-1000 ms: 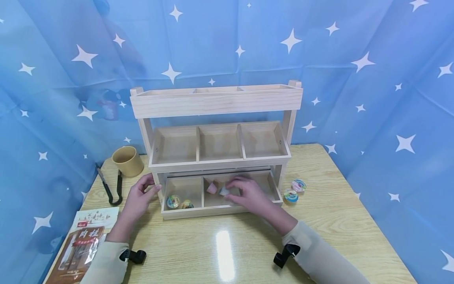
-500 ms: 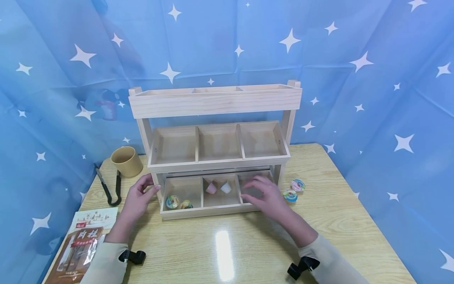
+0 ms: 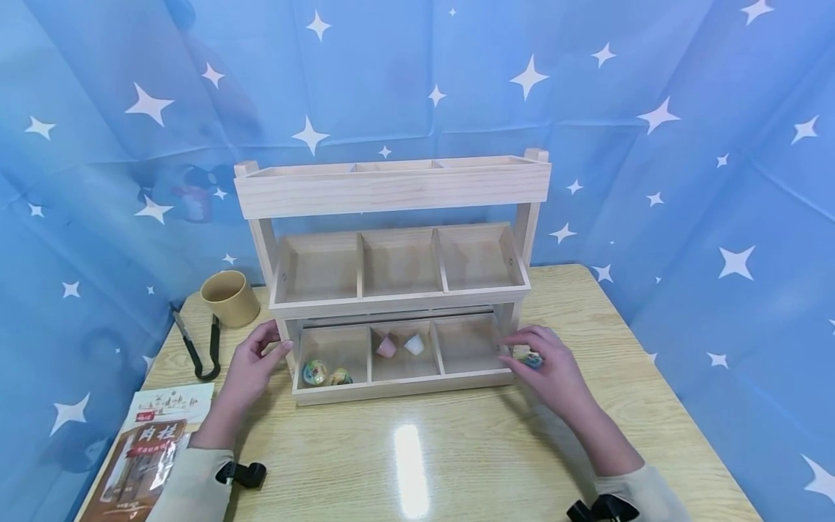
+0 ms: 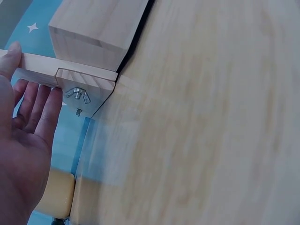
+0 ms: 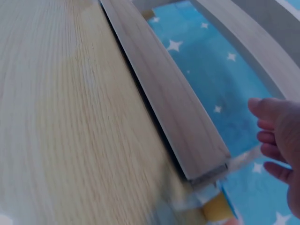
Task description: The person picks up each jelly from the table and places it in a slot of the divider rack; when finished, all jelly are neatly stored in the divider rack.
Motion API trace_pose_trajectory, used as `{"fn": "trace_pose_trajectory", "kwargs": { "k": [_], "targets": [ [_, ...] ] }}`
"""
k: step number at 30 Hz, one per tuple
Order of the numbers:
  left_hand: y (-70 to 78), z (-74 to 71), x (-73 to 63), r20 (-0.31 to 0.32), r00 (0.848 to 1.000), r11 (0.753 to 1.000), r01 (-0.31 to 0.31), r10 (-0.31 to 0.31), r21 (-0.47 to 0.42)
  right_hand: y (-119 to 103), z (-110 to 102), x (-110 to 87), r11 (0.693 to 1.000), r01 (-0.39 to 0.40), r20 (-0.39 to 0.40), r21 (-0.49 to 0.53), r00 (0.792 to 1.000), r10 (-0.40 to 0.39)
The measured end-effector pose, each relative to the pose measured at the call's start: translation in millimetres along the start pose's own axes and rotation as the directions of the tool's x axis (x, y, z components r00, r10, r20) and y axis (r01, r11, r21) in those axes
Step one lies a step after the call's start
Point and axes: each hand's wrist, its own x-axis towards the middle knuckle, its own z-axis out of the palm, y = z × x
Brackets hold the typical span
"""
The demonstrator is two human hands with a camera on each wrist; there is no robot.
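A three-tier wooden rack stands on the table. My left hand holds the rack's left upright, thumb on one side and fingers on the other in the left wrist view. My right hand is beside the rack's bottom right corner, fingers loosely bent and apart. Just behind its fingers lie small round tubs with colourful lids, partly hidden. The bottom tray's middle compartment holds a pink tub and a white tub. Two colourful tubs lie in its left compartment.
A tan cup and black-handled tongs stand left of the rack. A brown packet lies at the front left. Behind the table hangs a blue star-patterned curtain.
My right hand has let go of the white tub in the middle compartment. It has moved right, out of the tray, to the tubs beside the rack. The left hand stays put.
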Motion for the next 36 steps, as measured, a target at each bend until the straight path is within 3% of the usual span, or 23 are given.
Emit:
{"fn": "trace_pose_trajectory", "kwargs": {
  "k": [5,11,24,32,36],
  "targets": [
    [0.2,-0.5,-0.5,0.006,1.0,1.0,0.019,-0.019,0.013,8,-8,-8.4,0.998,-0.038,0.015,-0.058,0.999,0.038],
    [0.9,-0.5,-1.1,0.004,1.0,1.0,0.019,-0.019,0.022,21,-16,-17.6,0.994,-0.059,0.088,-0.091,0.994,0.067],
    [0.5,0.0,-1.2,-0.005,1.0,1.0,0.008,-0.008,0.016,38,-22,-23.4,0.986,-0.104,0.256,-0.129,0.957,0.134],
    [-0.9,-0.3,-0.3,0.0,1.0,1.0,0.002,-0.002,0.01,39,-20,-22.7,0.985,-0.094,0.291,-0.146,0.947,0.133],
    [-1.6,-0.9,0.8,0.001,1.0,1.0,0.004,-0.004,0.008,39,-20,-21.7,0.983,-0.128,0.298,-0.134,0.941,0.163]
  ]
}}
